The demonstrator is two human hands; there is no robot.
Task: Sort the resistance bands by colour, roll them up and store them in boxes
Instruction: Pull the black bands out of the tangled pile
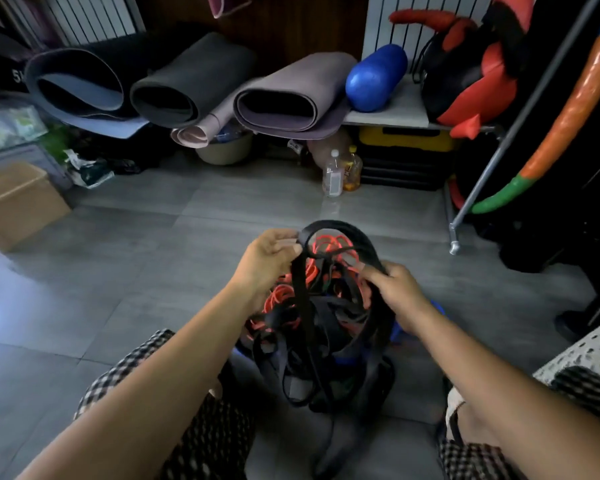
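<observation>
Black band (343, 233): limp, stretchy, tangled among red bands (281, 299).
Left hand (267, 261): pinched on its loop.
Right hand (399, 296): closed round its strand.
Hold: best taken near the loop.

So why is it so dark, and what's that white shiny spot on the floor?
Head view: the room is dim, so the black bands merge into one dark tangle; the white spot is light glaring off the glossy floor; the mats at the back look slightly smeared.
</observation>
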